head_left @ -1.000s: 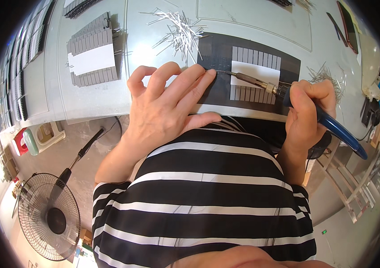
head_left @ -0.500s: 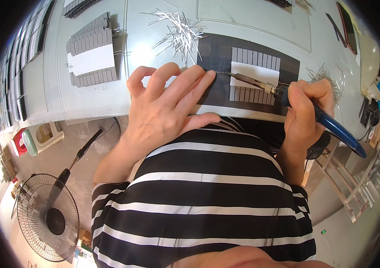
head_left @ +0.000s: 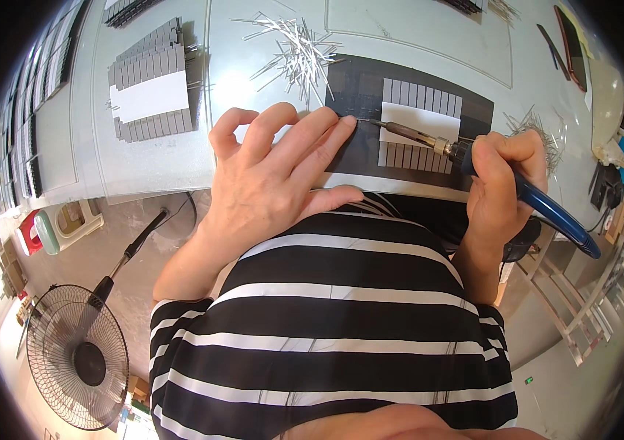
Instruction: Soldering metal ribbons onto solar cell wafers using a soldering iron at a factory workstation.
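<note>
My right hand (head_left: 502, 183) is closed around the blue handle of a soldering iron (head_left: 441, 145), whose tip points left over a dark mat (head_left: 359, 81). A thin wire-like piece lies on the mat between the tip and my left fingertips. The fingers of my left hand (head_left: 271, 165) are stretched out and apart, the index fingertip pressing down at the left end of that piece. Under the iron lies a row of grey strips crossed by a white band (head_left: 420, 121). Whether the tip touches the thin piece is too small to tell.
A loose heap of thin metal pins (head_left: 301, 62) lies beyond my left hand; another heap (head_left: 539, 136) is right of the mat. A stacked block of grey strips (head_left: 150, 92) sits at left. A phone (head_left: 573, 51) lies far right. A standing fan (head_left: 77, 356) is lower left.
Almost nothing differs. The mat, strips and iron appear shifted very slightly to the right in the picture; both hands keep their positions and grip.
</note>
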`<state>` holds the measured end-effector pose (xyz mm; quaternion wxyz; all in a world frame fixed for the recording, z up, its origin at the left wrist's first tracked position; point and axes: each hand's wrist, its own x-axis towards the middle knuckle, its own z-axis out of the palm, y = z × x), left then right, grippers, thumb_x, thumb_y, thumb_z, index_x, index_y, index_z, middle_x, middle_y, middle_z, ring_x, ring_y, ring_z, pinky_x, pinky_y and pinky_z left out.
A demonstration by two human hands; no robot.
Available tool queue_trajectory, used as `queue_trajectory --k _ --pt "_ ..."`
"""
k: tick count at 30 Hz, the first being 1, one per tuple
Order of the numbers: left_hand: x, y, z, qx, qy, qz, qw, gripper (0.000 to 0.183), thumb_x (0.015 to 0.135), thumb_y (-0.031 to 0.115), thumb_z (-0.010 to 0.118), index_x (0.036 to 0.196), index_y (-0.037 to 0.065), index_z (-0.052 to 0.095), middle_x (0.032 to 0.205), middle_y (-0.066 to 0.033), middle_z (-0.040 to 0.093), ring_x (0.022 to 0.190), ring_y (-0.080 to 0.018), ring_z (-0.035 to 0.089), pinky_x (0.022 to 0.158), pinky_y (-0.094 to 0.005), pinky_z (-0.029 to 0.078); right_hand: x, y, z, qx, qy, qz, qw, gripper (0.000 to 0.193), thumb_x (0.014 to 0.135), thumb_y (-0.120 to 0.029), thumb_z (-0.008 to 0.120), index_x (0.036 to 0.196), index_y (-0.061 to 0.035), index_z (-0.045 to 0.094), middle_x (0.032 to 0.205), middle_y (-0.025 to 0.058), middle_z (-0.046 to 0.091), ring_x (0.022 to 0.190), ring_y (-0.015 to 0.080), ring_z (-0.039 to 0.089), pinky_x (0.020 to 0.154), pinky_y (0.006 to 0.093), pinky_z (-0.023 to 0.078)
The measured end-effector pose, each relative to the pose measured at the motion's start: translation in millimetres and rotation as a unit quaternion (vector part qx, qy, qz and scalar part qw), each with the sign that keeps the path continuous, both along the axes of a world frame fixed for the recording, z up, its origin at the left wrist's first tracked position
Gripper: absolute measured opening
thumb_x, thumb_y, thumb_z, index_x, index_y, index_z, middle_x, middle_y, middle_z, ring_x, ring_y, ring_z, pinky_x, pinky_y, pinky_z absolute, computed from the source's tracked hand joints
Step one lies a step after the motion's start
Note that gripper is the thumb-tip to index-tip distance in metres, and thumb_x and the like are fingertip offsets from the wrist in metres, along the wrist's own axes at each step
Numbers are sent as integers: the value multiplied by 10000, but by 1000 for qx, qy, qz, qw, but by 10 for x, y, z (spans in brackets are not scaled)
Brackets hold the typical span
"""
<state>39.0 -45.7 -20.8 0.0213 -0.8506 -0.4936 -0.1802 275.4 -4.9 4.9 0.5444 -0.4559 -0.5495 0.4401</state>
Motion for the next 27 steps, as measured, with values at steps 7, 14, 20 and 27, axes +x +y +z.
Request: queue_trajectory --k 7,14,20,27 --pt "0 1 -10 -5 -9 -1 1000 661 785 647 636 1230 160 679 1169 37 609 1037 -191 477 964 -379 276 -13 26 70 -15 6 18 1000 237 838 63 656 745 -34 461 605 -10 491 537 21 380 494 210 295" --pt "-9 19 16 -24 -44 11 999 691 788 657 641 1257 150 662 1178 2 597 1049 -221 459 969 -383 285 -53 124 182 -42 -17 16 999 264 838 68 653 712 -32 443 584 -21 444 534 20 359 485 211 280" --pt "-52 59 34 -27 -92 24 995 744 756 637 699 1263 94 652 1197 -42 590 1072 -247 456 973 -392 304 -4 145 140 -1 -77 51 996 253 828 56 668 708 -38 465 585 -37 446 533 15 363 481 201 276" --pt "-55 88 139 -63 -111 33 991 790 714 566 775 1309 73 608 1259 -89 565 1151 -278 446 1016 -414 295 123 50 106 39 -15 -29 999 211 823 48 673 752 -37 493 618 -7 506 530 21 398 505 204 304"
